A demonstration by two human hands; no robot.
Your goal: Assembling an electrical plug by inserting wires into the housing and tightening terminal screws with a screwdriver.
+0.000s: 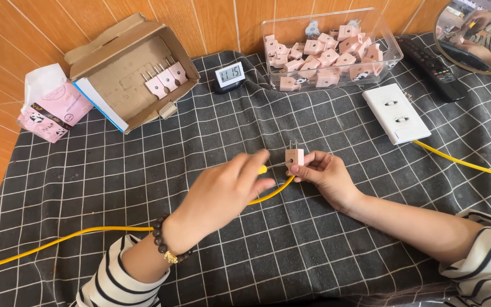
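A small pink plug (294,157) sits near the middle of the table, held up just above the dark checked cloth (143,187). Its two metal pins point up and away from the person, so its long side runs straight up from the fingers. The right hand (326,177) pinches it from below and from the sides, with the thumb and first fingers pressed on its pink body.

A yellow cable (271,193) comes to the bottom of the plug. It curves down and to the left, under the left hand (223,193), and runs on across the cloth to the left edge. The left hand is just beside the plug, on its left. Its fingers are curled over the cable and seem to pinch the yellow end, but the back of the hand hides most of the grip. Both hands are very near the plug; the right one has it.

A white socket block (396,112) lies up and to the right, well apart from the plug, with its own yellow cord going off to the right. Behind it stands a clear box of pink plugs (390,57). A cardboard box (126,74) with three more plugs is at the far left. Between the hands and these things the cloth is bare.
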